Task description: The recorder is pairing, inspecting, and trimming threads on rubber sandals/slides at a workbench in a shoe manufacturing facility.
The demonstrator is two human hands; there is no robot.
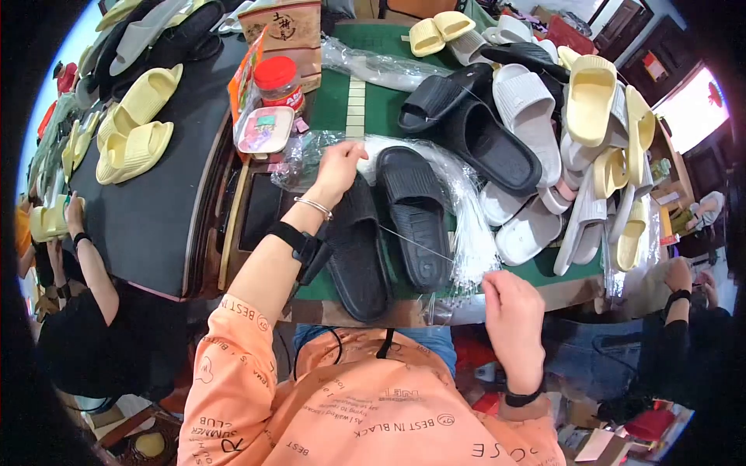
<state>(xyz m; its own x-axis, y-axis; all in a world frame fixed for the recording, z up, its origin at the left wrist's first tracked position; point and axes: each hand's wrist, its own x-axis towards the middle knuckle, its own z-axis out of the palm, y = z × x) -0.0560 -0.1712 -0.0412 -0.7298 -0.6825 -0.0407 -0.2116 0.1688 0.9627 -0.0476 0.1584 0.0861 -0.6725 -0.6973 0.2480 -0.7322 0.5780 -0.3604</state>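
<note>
Printed lettering marks the orange shirt [365,396], brown package [299,54] and jar [281,95].

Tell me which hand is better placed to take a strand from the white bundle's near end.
Right hand, likely: it sits close beside the bundle's near end; a black slipper lies between that end and the left hand.

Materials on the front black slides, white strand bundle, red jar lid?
Front black slides: likely moulded foam or rubber, matte; ribbed, no stitching visible.
White strand bundle: probably plastic, glossy; fine strands catching light.
Red jar lid: likely plastic, smooth; even colour, soft highlights.
</note>
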